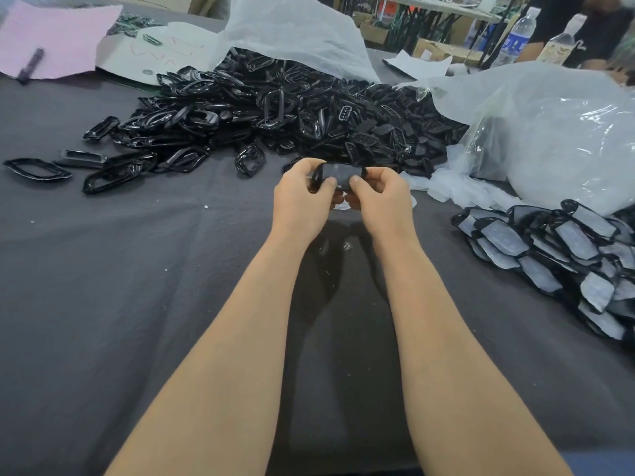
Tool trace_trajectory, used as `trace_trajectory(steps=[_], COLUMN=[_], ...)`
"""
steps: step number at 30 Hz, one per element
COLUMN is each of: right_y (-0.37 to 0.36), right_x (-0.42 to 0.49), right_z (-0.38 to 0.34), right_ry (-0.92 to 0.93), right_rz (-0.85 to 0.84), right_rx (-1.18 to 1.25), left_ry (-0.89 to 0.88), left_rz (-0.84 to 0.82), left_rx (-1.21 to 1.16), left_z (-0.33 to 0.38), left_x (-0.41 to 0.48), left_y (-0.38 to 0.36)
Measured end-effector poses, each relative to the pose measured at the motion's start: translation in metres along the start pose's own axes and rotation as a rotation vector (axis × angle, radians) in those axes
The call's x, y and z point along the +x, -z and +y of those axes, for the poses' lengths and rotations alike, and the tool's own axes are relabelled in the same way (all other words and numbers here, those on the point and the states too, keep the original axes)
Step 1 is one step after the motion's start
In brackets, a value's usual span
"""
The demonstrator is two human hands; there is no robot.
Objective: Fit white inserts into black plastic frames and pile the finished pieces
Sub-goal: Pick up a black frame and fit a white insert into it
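Both hands meet over the middle of the dark table cloth (137,269). My left hand (302,197) and my right hand (381,197) grip one black plastic frame (340,173) between them, thumbs pressing on its top face, where a pale insert shows. Behind the hands a big heap of empty black frames (261,108) spills out of a white bag. At the right lies a pile of finished pieces (563,255), black frames with white inserts.
A bulky clear plastic bag (549,132) lies at the right behind the finished pile. Loose frames (37,168) are scattered at the left. Pink paper with a dark marker (31,65) lies at far left. Two water bottles (515,36) and another person stand at the back right.
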State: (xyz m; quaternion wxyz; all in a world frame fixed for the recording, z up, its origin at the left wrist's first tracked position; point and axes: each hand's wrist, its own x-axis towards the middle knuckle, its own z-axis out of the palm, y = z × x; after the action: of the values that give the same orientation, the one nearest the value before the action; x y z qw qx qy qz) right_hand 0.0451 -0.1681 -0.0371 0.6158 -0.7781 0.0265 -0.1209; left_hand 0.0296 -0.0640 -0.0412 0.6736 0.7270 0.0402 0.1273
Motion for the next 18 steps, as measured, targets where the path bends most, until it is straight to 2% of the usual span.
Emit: trace_trajectory(steps=[12,18], right_y=[0.0006,-0.0011], right_x=[-0.0006,-0.0034], right_z=[0.0001,-0.0011], right_ry=[0.013,0.040], right_rz=[0.051,-0.031], right_rx=[-0.053,-0.067], left_ry=[0.049,0.063], left_rz=[-0.036,0.014], left_rx=[-0.028,-0.077], left_z=[-0.0032,-0.0041], left_x=[0.0009,0.0013], left_y=[-0.0015,0.0003])
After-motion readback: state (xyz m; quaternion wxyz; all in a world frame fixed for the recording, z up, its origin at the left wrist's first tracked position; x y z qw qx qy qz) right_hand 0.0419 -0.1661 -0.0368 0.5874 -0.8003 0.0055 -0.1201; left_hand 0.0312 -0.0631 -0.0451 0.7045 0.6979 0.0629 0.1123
